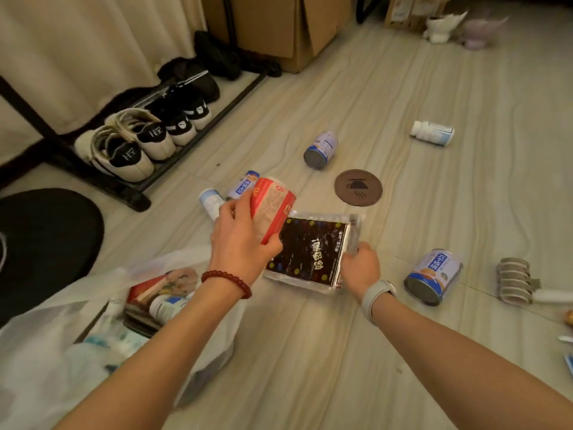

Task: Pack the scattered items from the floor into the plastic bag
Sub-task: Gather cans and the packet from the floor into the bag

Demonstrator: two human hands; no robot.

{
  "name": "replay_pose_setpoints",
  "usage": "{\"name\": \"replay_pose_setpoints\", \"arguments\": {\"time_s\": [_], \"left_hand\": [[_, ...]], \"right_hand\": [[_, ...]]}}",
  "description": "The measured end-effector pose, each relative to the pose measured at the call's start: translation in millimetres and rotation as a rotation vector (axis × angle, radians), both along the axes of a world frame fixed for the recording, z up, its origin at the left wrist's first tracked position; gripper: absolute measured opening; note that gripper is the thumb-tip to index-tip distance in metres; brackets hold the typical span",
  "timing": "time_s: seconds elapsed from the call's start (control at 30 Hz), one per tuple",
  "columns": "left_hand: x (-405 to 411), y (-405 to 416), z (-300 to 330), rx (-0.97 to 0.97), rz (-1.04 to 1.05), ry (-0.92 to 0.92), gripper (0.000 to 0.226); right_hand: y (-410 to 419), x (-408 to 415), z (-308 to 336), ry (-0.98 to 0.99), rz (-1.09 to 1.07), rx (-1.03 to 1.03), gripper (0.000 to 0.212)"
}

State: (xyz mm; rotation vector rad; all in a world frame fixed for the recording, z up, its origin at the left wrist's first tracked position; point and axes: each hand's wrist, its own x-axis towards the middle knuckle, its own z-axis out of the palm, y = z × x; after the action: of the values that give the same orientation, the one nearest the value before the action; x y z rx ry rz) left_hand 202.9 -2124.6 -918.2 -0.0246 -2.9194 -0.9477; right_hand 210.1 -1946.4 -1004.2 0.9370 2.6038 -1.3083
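Your left hand [240, 240] has its fingers wrapped around the red-and-white packet [273, 209], and your right hand [361, 266] is pinching the corner of the dark seaweed pack [307, 249], which sits just right of the plastic bag [62, 352]. That bag's open, with stuff already inside. Beyond the seaweed pack there's a brown coaster [358, 187] and a tipped can [321, 149]; another can [432, 277] lies to its right.

Left hand [240, 240] holds red packet [273, 209]; right hand [361, 268] pinches seaweed pack [310, 249]
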Motion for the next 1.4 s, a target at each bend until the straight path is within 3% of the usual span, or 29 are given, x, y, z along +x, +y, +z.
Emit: {"name": "replay_pose_setpoints", "arguments": {"time_s": [0.23, 0.47, 0.67, 0.8, 0.97, 1.07, 1.4], "left_hand": [[45.8, -69.7, 41.8, 0.084, 0.113, 0.087, 0.082], [82.0, -155.7, 55.6, 0.113, 0.432, 0.062, 0.083], [118.0, -204.6, 50.7, 0.117, 0.654, 0.026, 0.086], [140.2, -227.2, 40.1, 0.103, 0.668, -0.024, 0.086], [158.4, -246.4, 30.6, 0.061, 0.689, -0.048, 0.084], [162.1, -253.5, 28.7, 0.050, 0.692, -0.052, 0.084], [155.7, -244.8, 20.4, 0.105, 0.594, -0.087, 0.083]], "right_hand": [[-30.1, 10.7, 73.8, 0.438, 0.306, 0.152, 0.007], [-93.3, 17.2, 145.3, 0.782, 0.352, -0.102, 0.012], [-156.4, 32.2, 135.5, 0.621, 0.582, -0.287, 0.009], [-184.6, 45.9, 113.5, 0.538, 0.753, -0.306, 0.009], [-208.6, 41.7, 119.0, 0.557, 0.799, -0.304, 0.017], [-220.6, 30.4, 122.0, 0.572, 0.833, -0.248, 0.014], [-233.5, 50.1, 78.8, 0.286, 0.998, -0.074, 0.006]]}}
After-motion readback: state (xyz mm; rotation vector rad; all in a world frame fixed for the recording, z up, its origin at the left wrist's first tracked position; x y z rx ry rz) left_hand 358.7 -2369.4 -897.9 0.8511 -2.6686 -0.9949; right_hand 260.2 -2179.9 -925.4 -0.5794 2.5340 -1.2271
